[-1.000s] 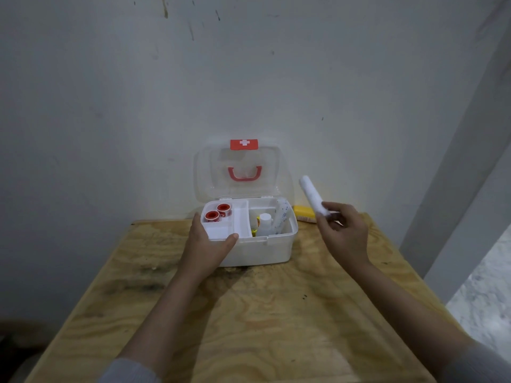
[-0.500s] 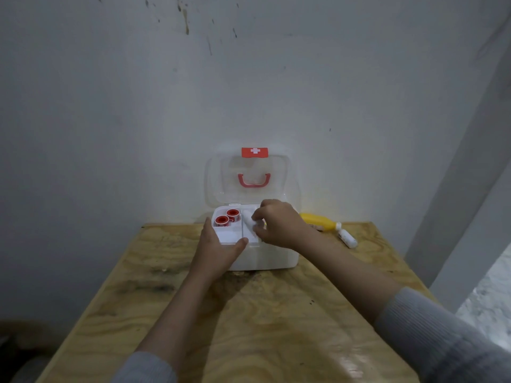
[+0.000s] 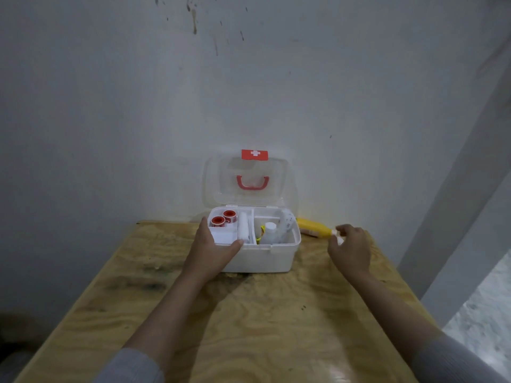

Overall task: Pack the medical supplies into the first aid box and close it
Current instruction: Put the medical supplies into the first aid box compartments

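Observation:
A white first aid box (image 3: 272, 259) stands open at the table's far edge, its clear lid (image 3: 250, 183) with a red handle leaning on the wall. In its top tray lie two red tape rolls (image 3: 223, 218) and a white bandage roll (image 3: 243, 226); a white bottle (image 3: 268, 232) stands in the deeper right part. My left hand (image 3: 211, 251) grips the box's front left rim. My right hand (image 3: 349, 248) hovers at the white-capped end of a yellow bottle (image 3: 312, 226) lying right of the box, fingers apart around the cap.
The plywood table (image 3: 249, 322) ends at a grey wall right behind the box. A grey pillar (image 3: 453, 211) rises at the right, with pale floor beyond the table's right edge.
My right hand carried the white bandage roll to the box, left it in the top tray, then moved right to the yellow bottle. The left hand has stayed on the box.

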A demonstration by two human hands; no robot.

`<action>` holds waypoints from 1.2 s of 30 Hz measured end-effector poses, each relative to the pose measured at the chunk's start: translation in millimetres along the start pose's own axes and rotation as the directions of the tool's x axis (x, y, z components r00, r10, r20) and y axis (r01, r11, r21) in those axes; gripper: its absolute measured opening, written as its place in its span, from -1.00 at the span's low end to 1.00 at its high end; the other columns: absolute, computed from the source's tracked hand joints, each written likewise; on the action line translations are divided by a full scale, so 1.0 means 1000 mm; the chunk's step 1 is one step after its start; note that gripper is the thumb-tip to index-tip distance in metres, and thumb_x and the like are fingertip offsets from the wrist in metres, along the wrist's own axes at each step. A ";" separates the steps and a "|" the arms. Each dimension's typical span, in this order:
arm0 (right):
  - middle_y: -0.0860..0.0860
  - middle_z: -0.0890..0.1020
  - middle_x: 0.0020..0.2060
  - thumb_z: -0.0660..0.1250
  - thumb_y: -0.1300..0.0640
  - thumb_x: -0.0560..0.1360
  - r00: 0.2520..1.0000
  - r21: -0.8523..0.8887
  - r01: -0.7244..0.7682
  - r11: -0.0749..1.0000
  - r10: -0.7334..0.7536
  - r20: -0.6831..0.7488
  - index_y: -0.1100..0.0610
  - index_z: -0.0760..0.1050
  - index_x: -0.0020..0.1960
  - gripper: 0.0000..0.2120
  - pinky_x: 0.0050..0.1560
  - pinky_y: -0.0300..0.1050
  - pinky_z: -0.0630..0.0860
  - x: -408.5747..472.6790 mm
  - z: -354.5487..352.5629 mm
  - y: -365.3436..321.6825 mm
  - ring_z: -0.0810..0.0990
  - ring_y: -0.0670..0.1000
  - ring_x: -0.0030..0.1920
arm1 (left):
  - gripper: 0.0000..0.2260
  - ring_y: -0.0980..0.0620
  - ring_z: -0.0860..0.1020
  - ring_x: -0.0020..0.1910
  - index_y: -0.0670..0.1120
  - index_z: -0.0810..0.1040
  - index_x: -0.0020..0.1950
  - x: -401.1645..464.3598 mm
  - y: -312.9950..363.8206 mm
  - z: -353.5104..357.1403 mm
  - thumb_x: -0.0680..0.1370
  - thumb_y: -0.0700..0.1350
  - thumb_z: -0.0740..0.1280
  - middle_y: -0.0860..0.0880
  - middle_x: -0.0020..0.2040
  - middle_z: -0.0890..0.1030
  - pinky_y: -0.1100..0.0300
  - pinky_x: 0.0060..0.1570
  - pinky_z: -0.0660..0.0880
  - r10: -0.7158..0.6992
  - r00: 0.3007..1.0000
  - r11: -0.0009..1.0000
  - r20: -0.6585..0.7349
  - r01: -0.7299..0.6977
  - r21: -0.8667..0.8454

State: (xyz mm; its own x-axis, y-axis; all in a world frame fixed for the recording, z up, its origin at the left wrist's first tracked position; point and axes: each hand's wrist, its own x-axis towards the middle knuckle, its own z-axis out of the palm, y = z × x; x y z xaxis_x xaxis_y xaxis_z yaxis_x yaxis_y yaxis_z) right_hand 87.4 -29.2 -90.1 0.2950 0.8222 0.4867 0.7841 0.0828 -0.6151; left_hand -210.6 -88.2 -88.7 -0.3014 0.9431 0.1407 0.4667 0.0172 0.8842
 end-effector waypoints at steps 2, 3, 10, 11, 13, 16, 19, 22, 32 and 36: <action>0.20 0.52 0.07 0.34 0.05 0.44 0.989 -0.063 -0.146 0.987 0.145 -0.015 0.18 0.49 0.16 -0.66 -0.03 0.06 0.48 -0.006 0.004 0.025 0.53 0.23 0.03 | -0.02 -0.03 0.37 0.35 0.09 0.07 0.49 0.000 0.000 0.000 0.20 0.31 0.45 0.02 0.45 0.31 -0.06 0.24 0.46 0.001 1.000 1.000 -0.001 -0.001 -0.001; 0.21 0.49 0.13 0.34 0.02 0.44 0.978 -0.085 -0.208 0.974 0.208 -0.013 0.18 0.46 0.21 -0.60 0.00 0.09 0.48 -0.009 0.007 0.034 0.52 0.24 0.06 | -0.03 -0.03 0.38 0.34 0.09 0.07 0.49 -0.001 0.000 0.000 0.20 0.31 0.45 0.03 0.44 0.31 -0.06 0.23 0.47 0.001 1.000 1.000 -0.002 -0.001 -0.003; 0.21 0.40 0.26 0.32 -0.05 0.41 0.928 -0.128 -0.357 0.925 0.368 0.066 0.14 0.37 0.33 -0.46 0.14 0.11 0.43 -0.004 0.015 0.046 0.50 0.26 0.16 | -0.13 -0.01 0.40 0.30 0.04 0.10 0.49 -0.001 0.001 0.001 0.32 0.15 0.51 0.02 0.42 0.34 0.07 0.17 0.47 0.036 0.999 0.999 -0.026 -0.037 -0.021; 0.21 0.40 0.26 0.32 -0.06 0.41 0.922 -0.138 -0.368 0.920 0.380 0.071 0.13 0.38 0.32 -0.46 0.16 0.11 0.43 -0.002 0.016 0.047 0.49 0.25 0.17 | -0.13 -0.01 0.40 0.30 0.04 0.10 0.49 -0.001 0.001 0.001 0.32 0.14 0.51 0.01 0.43 0.34 0.06 0.17 0.47 0.037 0.999 0.999 -0.027 -0.037 -0.020; 0.20 0.43 0.23 0.30 -0.07 0.41 0.919 -0.175 -0.367 0.913 0.385 0.079 0.09 0.42 0.28 -0.52 0.16 0.10 0.43 -0.001 0.016 0.047 0.50 0.24 0.16 | -0.13 -0.03 0.40 0.30 0.03 0.10 0.50 -0.002 0.002 0.001 0.33 0.14 0.51 0.00 0.43 0.34 0.04 0.17 0.48 0.037 0.999 0.999 -0.031 -0.037 -0.017; 0.19 0.49 0.14 0.27 -0.06 0.44 0.929 -0.196 -0.343 0.918 0.363 0.072 0.06 0.50 0.16 -0.65 0.09 0.08 0.45 0.002 0.015 0.046 0.52 0.22 0.09 | -0.14 -0.04 0.40 0.31 0.02 0.11 0.50 -0.002 0.004 0.002 0.34 0.11 0.51 -0.01 0.43 0.34 0.04 0.17 0.48 0.038 0.998 0.999 -0.040 -0.038 -0.012; 0.15 0.55 0.08 0.27 -0.06 0.44 0.924 0.038 -0.381 0.924 0.380 0.026 0.06 0.54 0.09 -0.70 0.03 0.04 0.47 -0.002 0.013 0.043 0.55 0.19 0.04 | -0.13 -0.05 0.39 0.32 0.03 0.09 0.50 -0.003 0.005 0.001 0.34 0.12 0.51 -0.02 0.44 0.32 0.03 0.18 0.47 0.032 0.999 0.999 -0.041 -0.032 -0.010; 0.12 0.62 -0.03 0.33 0.05 0.44 0.960 0.355 -0.252 0.900 0.279 -0.027 0.13 0.57 0.04 -0.77 -0.09 -0.07 0.47 -0.014 0.009 0.022 0.57 0.12 -0.03 | -0.13 -0.05 0.39 0.33 0.03 0.09 0.50 -0.004 0.006 0.001 0.34 0.11 0.51 -0.02 0.44 0.32 0.04 0.18 0.47 0.037 0.999 0.999 -0.034 -0.038 -0.019; -0.07 0.64 -0.14 0.43 0.11 0.41 0.853 0.366 0.403 0.839 -0.489 0.183 0.10 0.61 0.00 -0.82 -0.12 -0.37 0.43 -0.021 -0.017 -0.129 0.52 -0.19 -0.19 | -0.15 0.03 0.40 0.23 0.05 0.15 0.47 0.002 0.007 -0.006 0.31 0.16 0.51 0.03 0.37 0.36 0.07 0.16 0.48 0.032 0.998 0.999 0.053 -0.030 -0.045; 0.02 0.70 -0.05 0.39 0.11 0.40 0.755 0.221 0.461 0.860 -0.511 0.411 0.10 0.63 0.06 -0.76 -0.03 -0.11 0.54 -0.017 0.006 -0.165 0.60 0.01 -0.05 | -0.21 0.08 0.45 0.18 0.07 0.20 0.43 0.000 0.009 -0.008 0.31 0.19 0.50 0.08 0.30 0.40 0.21 0.03 0.50 0.070 0.994 0.995 0.088 -0.064 -0.071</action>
State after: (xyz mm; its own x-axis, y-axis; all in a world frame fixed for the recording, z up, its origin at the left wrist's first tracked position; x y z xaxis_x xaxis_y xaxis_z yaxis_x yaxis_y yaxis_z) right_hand -50.4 -53.7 -0.9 -0.4018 0.8101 0.4269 0.6889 0.5746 -0.4418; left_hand -213.4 -91.0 -77.2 -0.1935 0.9675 0.1628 0.4247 -0.0670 0.9029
